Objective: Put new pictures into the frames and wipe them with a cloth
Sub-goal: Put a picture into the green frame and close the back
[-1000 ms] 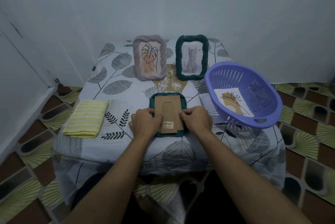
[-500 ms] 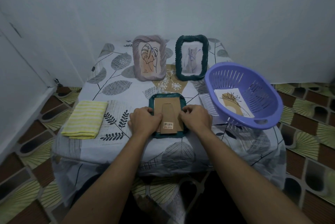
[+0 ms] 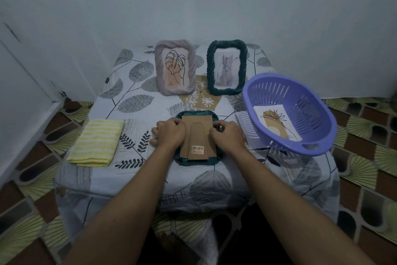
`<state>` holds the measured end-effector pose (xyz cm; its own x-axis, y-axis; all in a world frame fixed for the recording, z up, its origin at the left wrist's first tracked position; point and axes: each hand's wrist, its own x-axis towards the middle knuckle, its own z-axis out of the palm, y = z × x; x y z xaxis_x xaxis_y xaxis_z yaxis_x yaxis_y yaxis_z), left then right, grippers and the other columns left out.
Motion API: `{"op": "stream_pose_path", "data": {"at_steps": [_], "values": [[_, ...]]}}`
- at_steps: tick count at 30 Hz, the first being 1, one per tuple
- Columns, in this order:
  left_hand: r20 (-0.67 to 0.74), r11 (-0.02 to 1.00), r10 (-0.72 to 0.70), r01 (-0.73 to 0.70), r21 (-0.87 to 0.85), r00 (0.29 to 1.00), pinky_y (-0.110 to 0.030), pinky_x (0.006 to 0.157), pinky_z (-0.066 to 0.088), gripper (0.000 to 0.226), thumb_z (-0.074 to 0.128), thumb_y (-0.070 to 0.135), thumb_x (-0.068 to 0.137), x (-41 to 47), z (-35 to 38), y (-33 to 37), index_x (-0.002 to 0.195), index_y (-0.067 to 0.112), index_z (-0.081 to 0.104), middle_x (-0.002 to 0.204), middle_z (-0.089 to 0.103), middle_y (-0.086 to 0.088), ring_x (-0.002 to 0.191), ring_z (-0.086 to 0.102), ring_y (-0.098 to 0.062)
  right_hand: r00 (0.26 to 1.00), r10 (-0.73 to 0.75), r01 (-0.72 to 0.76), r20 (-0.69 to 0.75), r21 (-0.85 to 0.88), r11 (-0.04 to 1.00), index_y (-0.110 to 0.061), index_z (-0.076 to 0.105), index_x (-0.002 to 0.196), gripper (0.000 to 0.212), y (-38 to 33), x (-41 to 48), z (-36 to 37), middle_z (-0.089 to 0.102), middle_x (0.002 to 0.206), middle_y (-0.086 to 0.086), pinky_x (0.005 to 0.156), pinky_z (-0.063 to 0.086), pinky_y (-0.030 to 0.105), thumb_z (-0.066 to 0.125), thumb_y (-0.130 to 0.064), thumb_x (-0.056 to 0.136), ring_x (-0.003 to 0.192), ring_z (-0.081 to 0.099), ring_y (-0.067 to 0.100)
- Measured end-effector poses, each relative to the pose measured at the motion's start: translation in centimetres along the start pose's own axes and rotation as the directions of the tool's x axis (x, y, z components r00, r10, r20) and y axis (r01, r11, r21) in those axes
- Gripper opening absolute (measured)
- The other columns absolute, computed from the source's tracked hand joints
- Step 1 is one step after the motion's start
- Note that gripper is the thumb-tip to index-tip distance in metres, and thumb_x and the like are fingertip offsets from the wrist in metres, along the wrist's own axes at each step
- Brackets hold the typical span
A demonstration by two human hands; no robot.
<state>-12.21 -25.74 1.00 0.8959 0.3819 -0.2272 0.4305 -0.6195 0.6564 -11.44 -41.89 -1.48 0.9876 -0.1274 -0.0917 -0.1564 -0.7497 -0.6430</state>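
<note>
Head view. A teal frame (image 3: 197, 162) is laid face down near the front edge of the counter (image 3: 137, 97), which is draped in a leaf-print cover. Its cardboard back (image 3: 199, 122) is turned upward, with the stand flap (image 3: 196, 138) lying flat along the middle and a barcode label near the flap's lower end.

The left hand (image 3: 169, 133) is placed over the left side of the frame, its grip closed, with curled fingers set against the left edge of the cardboard back. The right hand (image 3: 227, 136) is placed over the right side, its grip likewise closed, the fingertips bunched at the right edge of the same back. What is pinched beneath the fingertips cannot be told.

A folded yellow striped cloth (image 3: 96, 143) is seen on the counter, well to the left of the frame. At the rear, a lilac frame (image 3: 159, 67) and a dark green frame (image 3: 211, 67) are stood upright side by side, each holding a line drawing. To the right, a purple basket (image 3: 322, 146) is tilted, with a loose picture (image 3: 277, 123) inside.
</note>
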Motion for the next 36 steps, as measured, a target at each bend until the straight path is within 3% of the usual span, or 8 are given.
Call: {"op": "stream_pose_path", "data": {"at_steps": [10, 14, 17, 19, 25, 29, 33, 36], "values": [[-0.026, 0.996, 0.056, -0.054, 0.073, 0.998, -0.046, 0.101, 0.034, 0.033, 0.068, 0.039, 0.087, 0.9, -0.4, -1.0, 0.119, 0.034, 0.066, 0.133, 0.052, -0.007, 0.127, 0.039, -0.033, 0.998, -0.057, 0.058, 0.033, -0.039, 0.998, -0.031, 0.060, 0.133, 0.048, 0.7, -0.2, -0.3, 0.056, 0.121, 0.006, 0.096, 0.044, 0.036, 0.063, -0.039, 0.085, 0.117, 0.052, 0.028], [-0.017, 0.997, 0.065, -0.065, 0.039, 0.998, -0.044, 0.099, 0.044, 0.021, 0.080, 0.044, 0.075, 1.2, -1.4, -2.3, 0.091, 0.033, 0.072, 0.116, 0.065, -0.003, 0.116, 0.051, -0.031, 0.992, -0.120, 0.121, 0.032, -0.020, 0.992, -0.032, 0.055, 0.136, 0.051, 1.0, -0.7, -0.4, 0.053, 0.128, 0.005, 0.103, 0.040, 0.038, 0.064, -0.044, 0.087, 0.123, 0.046, 0.027], [0.088, 0.998, 0.063, -0.064, 0.004, 0.994, -0.046, 0.095, 0.049, 0.030, 0.089, 0.047, 0.063, 1.3, -2.3, -3.0, 0.074, 0.028, 0.069, 0.090, 0.068, 0.004, 0.100, 0.061, -0.026, 0.984, -0.165, 0.169, 0.062, -0.059, 0.984, -0.029, 0.049, 0.142, 0.059, 1.3, -1.1, -0.2, 0.051, 0.136, 0.004, 0.107, 0.036, 0.044, 0.062, -0.051, 0.089, 0.127, 0.042, 0.027], [0.162, 0.996, 0.087, -0.091, 0.016, 0.983, -0.044, 0.094, 0.050, 0.034, 0.092, 0.043, 0.061, 1.0, -2.7, -3.2, 0.081, 0.025, 0.070, 0.087, 0.065, 0.006, 0.095, 0.061, -0.022, 0.982, -0.177, 0.180, 0.062, -0.061, 0.982, -0.028, 0.047, 0.143, 0.061, 1.4, -1.4, -0.2, 0.049, 0.138, 0.003, 0.108, 0.034, 0.045, 0.062, -0.054, 0.089, 0.130, 0.039, 0.025], [0.214, 0.980, 0.167, -0.186, 0.075, 0.962, -0.032, 0.089, 0.045, 0.053, 0.091, 0.035, 0.065, 0.4, -2.7, -3.4, 0.110, 0.022, 0.064, 0.119, 0.062, -0.007, 0.101, 0.055, -0.021, 0.981, -0.184, 0.190, 0.057, -0.125, 0.974, -0.027, 0.043, 0.145, 0.062, 0.8, -1.9, -0.1, 0.044, 0.142, 0.003, 0.107, 0.028, 0.040, 0.060, -0.051, 0.090, 0.132, 0.034, 0.025], [0.241, 0.948, 0.261, -0.296, 0.117, 0.935, -0.035, 0.096, 0.045, 0.064, 0.086, 0.035, 0.073, 0.1, -2.8, -3.5, 0.131, 0.029, 0.060, 0.129, 0.060, -0.011, 0.112, 0.058, -0.027, 0.973, -0.221, 0.229, 0.074, -0.135, 0.964, -0.032, 0.036, 0.150, 0.069, 0.2, -2.1, -0.2, 0.031, 0.153, 0.002, 0.109, 0.022, 0.042, 0.061, -0.041, 0.086, 0.140, 0.024, 0.023], [0.268, 0.927, 0.272, -0.327, 0.185, 0.924, -0.038, 0.101, 0.044, 0.063, 0.082, 0.046, 0.075, 0.4, -2.7, -3.9, 0.133, 0.035, 0.060, 0.128, 0.062, -0.007, 0.114, 0.058, -0.027, 0.944, -0.283, 0.311, 0.167, -0.177, 0.934, -0.039, 0.027, 0.153, 0.066, -0.2, -1.9, 0.4, 0.009, 0.166, -0.001, 0.114, 0.012, 0.049, 0.051, -0.039, 0.091, 0.151, 0.004, 0.021], [0.281, 0.914, 0.278, -0.343, 0.216, 0.919, -0.041, 0.100, 0.046, 0.063, 0.081, 0.051, 0.073, 0.8, -2.8, -4.1, 0.131, 0.037, 0.061, 0.125, 0.062, -0.006, 0.112, 0.058, -0.027, 0.924, -0.317, 0.365, 0.216, -0.241, 0.900, -0.041, 0.022, 0.154, 0.057, -0.3, -1.7, 1.0, 0.003, 0.167, -0.002, 0.114, 0.011, 0.049, 0.038, -0.040, 0.099, 0.152, -0.004, 0.020]]}}
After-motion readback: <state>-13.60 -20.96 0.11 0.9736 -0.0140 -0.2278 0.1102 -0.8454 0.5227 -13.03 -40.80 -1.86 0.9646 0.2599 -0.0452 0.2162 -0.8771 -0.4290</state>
